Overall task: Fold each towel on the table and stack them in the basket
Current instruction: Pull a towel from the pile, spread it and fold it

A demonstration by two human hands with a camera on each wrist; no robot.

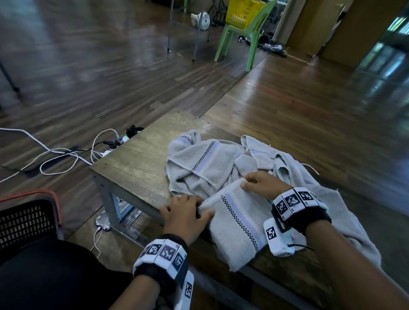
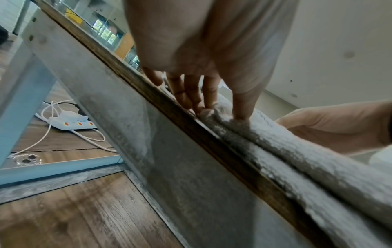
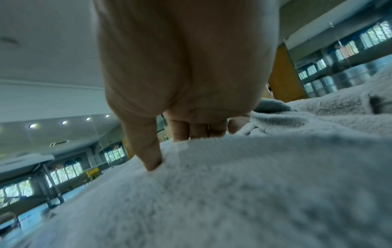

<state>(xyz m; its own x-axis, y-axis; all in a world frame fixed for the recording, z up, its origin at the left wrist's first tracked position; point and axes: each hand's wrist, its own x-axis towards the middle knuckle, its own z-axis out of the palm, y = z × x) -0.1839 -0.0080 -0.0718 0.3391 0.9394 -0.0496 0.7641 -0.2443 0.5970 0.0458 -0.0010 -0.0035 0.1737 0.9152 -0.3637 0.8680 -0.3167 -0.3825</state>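
Observation:
A grey towel (image 1: 237, 225) with a checkered stripe lies folded on the near part of the wooden table (image 1: 132, 165), its near end hanging over the front edge. My left hand (image 1: 202, 208) pinches the left end of its far fold, and my right hand (image 1: 244, 183) pinches the right end. In the left wrist view the left hand (image 2: 222, 114) has its thumb on the towel (image 2: 297, 151) at the table edge (image 2: 148, 120). In the right wrist view the right hand (image 3: 174, 151) has its thumb on top of the towel (image 3: 233, 193), with the fingers behind the fold. A black basket (image 1: 17, 221) with an orange rim stands low at the left.
Crumpled grey towels lie behind the folded one, one (image 1: 198, 164) at the middle of the table and another (image 1: 299, 176) spreading right. White cables and a power strip (image 1: 109, 150) lie on the floor left of the table. A green chair (image 1: 243, 33) with a yellow basket stands far off.

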